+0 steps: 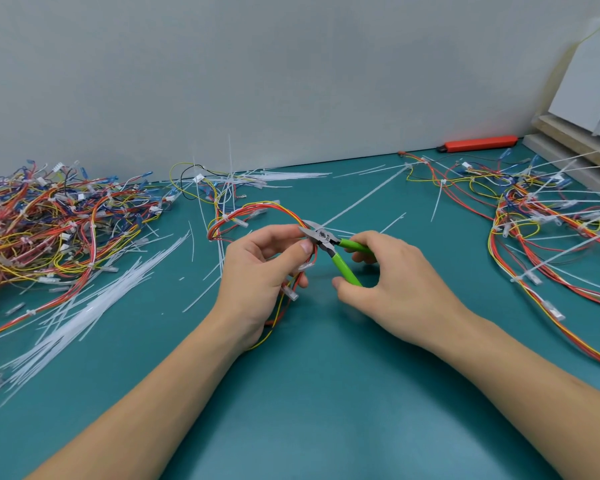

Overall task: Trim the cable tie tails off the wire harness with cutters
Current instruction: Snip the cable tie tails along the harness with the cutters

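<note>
Wire harness [257, 216] in left hand [257, 271] — cutters [329, 245] in right hand [388, 282].

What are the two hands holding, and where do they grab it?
The right hand grips the cutters by their green handles. The left hand pinches the wire harness just beside the blades.

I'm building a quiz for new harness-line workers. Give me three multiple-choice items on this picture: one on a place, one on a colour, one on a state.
1. Where does the red knife lie?
A. by the back wall, far right
B. under the left pile
C. in the left hand

2. What colour are the handles of the cutters?
A. blue
B. green
C. black

3. What is the left hand doing?
A. lying flat on the mat
B. holding the knife
C. gripping the harness

Answers: 1 A, it lies at the wall's foot. 2 B, both handles in the right hand are green. 3 C, its fingers curl round the wires.
</note>
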A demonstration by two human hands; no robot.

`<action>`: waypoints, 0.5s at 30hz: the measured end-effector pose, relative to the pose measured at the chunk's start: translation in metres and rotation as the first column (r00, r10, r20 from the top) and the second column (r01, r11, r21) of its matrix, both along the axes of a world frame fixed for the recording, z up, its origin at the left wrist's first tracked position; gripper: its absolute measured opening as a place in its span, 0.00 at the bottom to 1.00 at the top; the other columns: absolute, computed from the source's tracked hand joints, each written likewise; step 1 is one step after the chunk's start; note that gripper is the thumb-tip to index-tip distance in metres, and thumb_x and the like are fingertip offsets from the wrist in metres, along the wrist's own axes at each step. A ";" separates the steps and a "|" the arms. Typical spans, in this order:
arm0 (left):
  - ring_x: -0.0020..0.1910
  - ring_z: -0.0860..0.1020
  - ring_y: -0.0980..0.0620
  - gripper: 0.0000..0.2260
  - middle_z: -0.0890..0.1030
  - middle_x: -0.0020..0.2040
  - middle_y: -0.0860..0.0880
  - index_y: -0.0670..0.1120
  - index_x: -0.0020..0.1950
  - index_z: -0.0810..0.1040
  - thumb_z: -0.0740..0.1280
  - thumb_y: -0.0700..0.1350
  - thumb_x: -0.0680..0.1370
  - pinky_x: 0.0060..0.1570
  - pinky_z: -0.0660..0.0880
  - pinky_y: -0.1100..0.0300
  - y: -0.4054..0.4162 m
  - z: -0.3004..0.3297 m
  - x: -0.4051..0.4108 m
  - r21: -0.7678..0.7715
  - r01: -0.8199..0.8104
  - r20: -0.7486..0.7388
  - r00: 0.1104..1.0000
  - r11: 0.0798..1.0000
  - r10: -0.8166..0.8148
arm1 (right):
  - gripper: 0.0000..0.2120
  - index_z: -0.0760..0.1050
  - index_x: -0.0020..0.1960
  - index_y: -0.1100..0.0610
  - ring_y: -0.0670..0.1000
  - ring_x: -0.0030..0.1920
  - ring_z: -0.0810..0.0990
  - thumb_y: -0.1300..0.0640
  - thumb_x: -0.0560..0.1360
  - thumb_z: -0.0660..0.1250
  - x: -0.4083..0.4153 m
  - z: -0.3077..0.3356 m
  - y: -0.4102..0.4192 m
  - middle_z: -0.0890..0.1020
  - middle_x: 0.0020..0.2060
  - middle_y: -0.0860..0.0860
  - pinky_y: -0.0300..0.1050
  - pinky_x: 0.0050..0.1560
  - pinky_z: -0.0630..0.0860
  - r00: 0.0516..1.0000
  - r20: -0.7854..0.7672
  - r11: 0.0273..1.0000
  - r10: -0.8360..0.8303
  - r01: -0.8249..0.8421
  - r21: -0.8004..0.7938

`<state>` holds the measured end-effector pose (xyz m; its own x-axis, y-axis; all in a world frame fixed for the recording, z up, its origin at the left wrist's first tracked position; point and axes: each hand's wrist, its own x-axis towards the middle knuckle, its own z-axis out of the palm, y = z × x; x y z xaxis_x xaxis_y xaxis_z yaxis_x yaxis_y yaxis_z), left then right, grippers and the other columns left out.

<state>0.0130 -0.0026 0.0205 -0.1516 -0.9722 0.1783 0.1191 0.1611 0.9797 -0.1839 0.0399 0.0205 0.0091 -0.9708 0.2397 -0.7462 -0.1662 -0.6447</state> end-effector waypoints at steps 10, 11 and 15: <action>0.28 0.78 0.46 0.05 0.85 0.44 0.42 0.45 0.52 0.85 0.74 0.39 0.77 0.24 0.70 0.63 0.001 0.002 0.000 0.015 -0.002 0.008 1.000 1.000 0.002 | 0.20 0.75 0.60 0.46 0.46 0.57 0.78 0.43 0.72 0.74 0.000 0.001 0.000 0.80 0.52 0.42 0.51 0.59 0.77 0.999 0.043 1.000 0.008 -0.008 0.013; 0.28 0.78 0.47 0.05 0.85 0.44 0.42 0.44 0.52 0.85 0.74 0.39 0.77 0.24 0.70 0.63 0.001 0.002 0.000 0.022 -0.004 0.007 1.000 1.000 0.004 | 0.20 0.75 0.60 0.46 0.46 0.57 0.78 0.43 0.72 0.74 0.000 0.001 0.000 0.80 0.52 0.41 0.51 0.59 0.77 0.999 0.048 1.000 0.007 -0.007 0.011; 0.27 0.79 0.47 0.06 0.85 0.43 0.42 0.43 0.53 0.84 0.73 0.39 0.77 0.23 0.70 0.63 0.003 0.004 -0.001 0.045 0.007 -0.012 1.000 0.999 -0.006 | 0.18 0.75 0.58 0.45 0.46 0.55 0.78 0.42 0.71 0.74 0.000 0.001 0.001 0.79 0.50 0.41 0.51 0.57 0.78 0.998 0.063 1.000 0.011 -0.011 -0.001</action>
<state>0.0116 0.0007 0.0248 -0.1562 -0.9783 0.1360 0.1315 0.1159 0.9845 -0.1836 0.0413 0.0213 0.0050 -0.9706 0.2407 -0.7019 -0.1748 -0.6905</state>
